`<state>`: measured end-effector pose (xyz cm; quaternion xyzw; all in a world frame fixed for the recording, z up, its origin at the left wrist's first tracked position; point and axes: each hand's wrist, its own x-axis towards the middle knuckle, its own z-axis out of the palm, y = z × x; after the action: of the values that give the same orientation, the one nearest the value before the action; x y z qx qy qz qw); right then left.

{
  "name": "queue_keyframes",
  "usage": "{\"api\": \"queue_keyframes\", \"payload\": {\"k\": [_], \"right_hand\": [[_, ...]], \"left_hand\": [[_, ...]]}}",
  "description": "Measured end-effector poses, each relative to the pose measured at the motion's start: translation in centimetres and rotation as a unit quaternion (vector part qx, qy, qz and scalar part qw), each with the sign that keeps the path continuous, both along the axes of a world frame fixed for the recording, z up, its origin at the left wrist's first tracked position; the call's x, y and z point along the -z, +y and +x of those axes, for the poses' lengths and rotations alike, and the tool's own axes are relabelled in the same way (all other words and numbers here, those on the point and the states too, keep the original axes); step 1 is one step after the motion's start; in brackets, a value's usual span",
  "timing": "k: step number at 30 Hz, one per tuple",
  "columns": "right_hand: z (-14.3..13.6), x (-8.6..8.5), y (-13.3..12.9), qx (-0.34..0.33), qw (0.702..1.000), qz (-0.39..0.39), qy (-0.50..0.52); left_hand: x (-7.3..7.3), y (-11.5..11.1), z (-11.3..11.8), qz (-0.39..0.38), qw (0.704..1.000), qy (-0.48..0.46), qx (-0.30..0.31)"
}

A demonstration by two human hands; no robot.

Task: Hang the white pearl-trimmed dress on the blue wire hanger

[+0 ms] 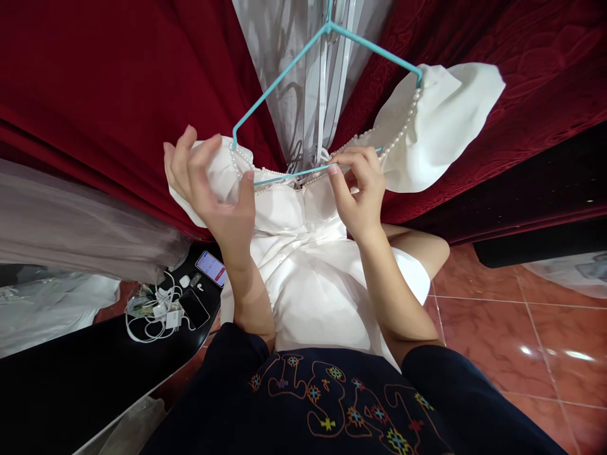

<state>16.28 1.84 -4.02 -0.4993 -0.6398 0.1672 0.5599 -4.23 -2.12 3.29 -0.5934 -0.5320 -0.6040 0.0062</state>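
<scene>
White dress (308, 297) drapes over the person's legs (432, 245), shoulders on a blue hanger (329, 27). Right hand (363, 189) pinches the hanger's lower bar (294, 174); left hand (215, 199), fingers spread, apparently grips nothing. Step appears to be hanger adjustment; next move likely calls for steadying the bar.

Dk navy tee (289, 439), short slvs (436, 366); front embroidery (355, 416) curvy, orange, w/ angular motifs (397, 441) in yel., red, blue.

1 beaded dress (308, 278) — 1 hanger (281, 77) — 2 hands (364, 189)
</scene>
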Motion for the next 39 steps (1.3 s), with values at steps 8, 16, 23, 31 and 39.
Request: {"api": "queue_keyframes", "payload": {"k": [8,16,23,31,39], "right_hand": [[0.4,0.6,0.2,0.013,0.999,0.036,0.014],[1.3,0.9,0.5,0.017,0.999,0.027,0.003],[0.6,0.3,0.4,0.021,1.000,-0.001,-0.010],[-0.1,0.4,0.6,0.032,0.999,-0.019,0.005],[-0.3,0.1,0.4,0.021,1.000,-0.003,0.000]], "left_hand": [[3.1,3.3,-1.0,-0.047,0.990,-0.103,0.079],[2.9,4.9,-1.8,-0.007,0.985,-0.170,0.032],[4.9,6.5,-4.7,0.023,0.936,-0.351,0.038],[7.7,5.7,-6.8,0.020,0.970,-0.243,0.004],[7.9,5.3,-7.2,0.066,0.984,-0.134,-0.102]]}}
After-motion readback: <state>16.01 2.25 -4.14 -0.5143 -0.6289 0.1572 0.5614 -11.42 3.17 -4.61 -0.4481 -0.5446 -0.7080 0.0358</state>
